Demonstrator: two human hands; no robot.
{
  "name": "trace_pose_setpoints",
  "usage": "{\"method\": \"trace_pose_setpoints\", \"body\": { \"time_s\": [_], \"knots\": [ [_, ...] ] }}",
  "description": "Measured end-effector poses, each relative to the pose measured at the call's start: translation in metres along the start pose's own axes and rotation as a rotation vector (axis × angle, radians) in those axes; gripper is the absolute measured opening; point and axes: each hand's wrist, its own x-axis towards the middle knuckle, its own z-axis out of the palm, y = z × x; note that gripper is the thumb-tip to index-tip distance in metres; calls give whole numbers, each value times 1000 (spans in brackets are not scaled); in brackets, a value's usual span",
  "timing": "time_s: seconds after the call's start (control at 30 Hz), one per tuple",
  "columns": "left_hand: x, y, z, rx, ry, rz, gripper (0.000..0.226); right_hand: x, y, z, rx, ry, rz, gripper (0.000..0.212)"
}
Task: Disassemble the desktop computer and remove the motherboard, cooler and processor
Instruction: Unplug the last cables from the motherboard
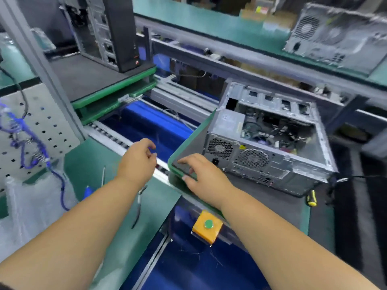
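An open grey desktop computer case (270,141) lies on its side on a green-edged pallet with a dark mat (188,147), right of centre. Loose cables and parts show inside it, and its rear fans face me. My right hand (201,176) rests on the pallet's near left corner, with the fingers spread over the green edge. My left hand (138,160) hovers just left of that corner above the roller rail, fingers loosely curled and holding nothing.
A second pallet with an upright black tower (117,32) stands at the back left. Another grey case (335,36) sits on the upper right shelf. An orange button box (207,227), pliers (139,204), a yellow-handled screwdriver (312,198) and a pegboard with blue cable (31,130) are nearby.
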Motion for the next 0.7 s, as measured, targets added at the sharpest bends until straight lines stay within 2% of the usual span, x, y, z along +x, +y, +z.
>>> {"method": "trace_pose_setpoints", "body": {
  "time_s": [0.13, 0.27, 0.4, 0.7],
  "knots": [
    [15, 58, 11, -145, -2, 229, 18, -13, 24, -58, -5, 212, 43, 30],
    [25, 107, 34, -239, -51, 333, 21, -27, 64, -107, 34, 356, 73, 18],
    [28, 153, 54, -240, -90, 411, 20, -43, 103, -148, 55, 407, 122, 14],
    [29, 236, 87, -228, -97, 426, 20, -75, 177, -218, 101, 446, 240, 17]
  ]
}}
